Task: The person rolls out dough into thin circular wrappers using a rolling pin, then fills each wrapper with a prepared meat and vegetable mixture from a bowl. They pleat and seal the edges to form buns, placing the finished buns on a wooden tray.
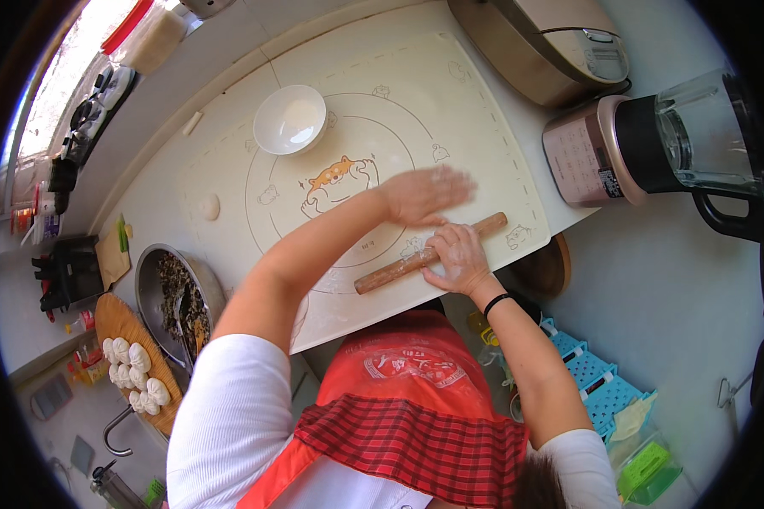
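My right hand (458,257) is closed around a wooden rolling pin (395,275) that lies slantwise near the front edge of a cream kneading mat (484,127). Just beyond it, my left hand (430,194) is stretched out flat and blurred over the mat, with nothing visible in it. Its palm faces down, so anything beneath is hidden. White flour dusts the fingers of my right hand and patches of the mat. Farther left sits a small round piece of dough (210,207). A white bowl (274,133) with a pale content stands toward the mat's back.
At left, a steel bowl (215,280) holds chopped dark filling and a utensil. Beside it, a round wooden board (111,312) carries several pleated buns (139,357). A rice cooker (516,57) and a blender (576,153) stand on the right. A window ledge holds jars.
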The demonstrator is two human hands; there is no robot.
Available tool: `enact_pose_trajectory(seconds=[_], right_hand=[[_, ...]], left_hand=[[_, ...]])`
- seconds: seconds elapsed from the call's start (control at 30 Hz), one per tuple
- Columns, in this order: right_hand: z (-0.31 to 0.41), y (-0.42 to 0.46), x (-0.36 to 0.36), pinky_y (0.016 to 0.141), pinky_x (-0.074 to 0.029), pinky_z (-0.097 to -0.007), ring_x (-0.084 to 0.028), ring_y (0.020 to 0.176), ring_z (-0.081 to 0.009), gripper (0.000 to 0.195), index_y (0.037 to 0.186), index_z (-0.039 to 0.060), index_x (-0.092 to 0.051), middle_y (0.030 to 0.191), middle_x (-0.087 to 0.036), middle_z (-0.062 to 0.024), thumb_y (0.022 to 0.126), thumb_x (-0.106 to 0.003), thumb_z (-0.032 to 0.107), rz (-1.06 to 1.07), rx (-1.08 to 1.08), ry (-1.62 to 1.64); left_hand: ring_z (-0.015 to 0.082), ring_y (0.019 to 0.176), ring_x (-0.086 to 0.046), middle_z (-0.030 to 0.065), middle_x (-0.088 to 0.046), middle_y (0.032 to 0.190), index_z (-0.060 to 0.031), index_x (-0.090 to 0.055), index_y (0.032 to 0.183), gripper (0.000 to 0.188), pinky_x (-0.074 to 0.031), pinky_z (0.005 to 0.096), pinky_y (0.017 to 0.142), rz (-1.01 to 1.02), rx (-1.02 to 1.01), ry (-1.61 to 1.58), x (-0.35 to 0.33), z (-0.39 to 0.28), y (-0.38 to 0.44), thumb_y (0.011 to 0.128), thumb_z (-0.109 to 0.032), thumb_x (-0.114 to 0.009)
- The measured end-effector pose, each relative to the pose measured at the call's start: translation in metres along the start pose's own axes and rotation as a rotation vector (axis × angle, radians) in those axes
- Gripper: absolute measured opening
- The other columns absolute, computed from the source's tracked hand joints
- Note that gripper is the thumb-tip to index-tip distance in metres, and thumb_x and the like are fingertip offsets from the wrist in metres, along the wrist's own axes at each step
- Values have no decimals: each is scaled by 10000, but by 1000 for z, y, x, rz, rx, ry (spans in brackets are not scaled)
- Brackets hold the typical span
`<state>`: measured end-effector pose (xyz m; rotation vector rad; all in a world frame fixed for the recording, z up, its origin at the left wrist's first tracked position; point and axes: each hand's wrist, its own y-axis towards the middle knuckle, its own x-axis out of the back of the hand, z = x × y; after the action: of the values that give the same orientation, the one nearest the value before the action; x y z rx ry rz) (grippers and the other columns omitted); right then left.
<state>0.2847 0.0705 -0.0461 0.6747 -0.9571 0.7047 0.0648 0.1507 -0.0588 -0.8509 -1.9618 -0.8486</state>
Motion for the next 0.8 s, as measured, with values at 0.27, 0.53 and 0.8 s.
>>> enact_pose_trajectory(seconds=[0.27,0.53,0.8], right_hand=[[1,3,1,1014,-365,-471,-498,1120,-310,496,1029,120,-564,1092,-548,-96,643,-765,359,-26,48,26],[7,7,9,1001,-382,-471,-515,1079,-318,457,1000,106,-547,1060,-551,-112,662,-753,334,-64,66,39],[12,9,3,961,-378,-476,-507,1041,-336,466,1003,102,-542,1019,-541,-125,638,-744,310,-17,73,-13]], left_hand=[[373,1419,-325,93,-381,1536,-167,-528,1363,413,-255,534,1168,307,65,39,85,-55,-137,974,-302,-505],[343,1101,-596,122,-587,1285,-113,-653,1135,280,-509,415,914,-501,873,347,98,-118,-223,859,-71,-638],[384,1219,-507,159,-559,1300,-52,-607,1233,381,-454,431,1012,-653,2095,458,93,-54,-297,915,-262,-620]])
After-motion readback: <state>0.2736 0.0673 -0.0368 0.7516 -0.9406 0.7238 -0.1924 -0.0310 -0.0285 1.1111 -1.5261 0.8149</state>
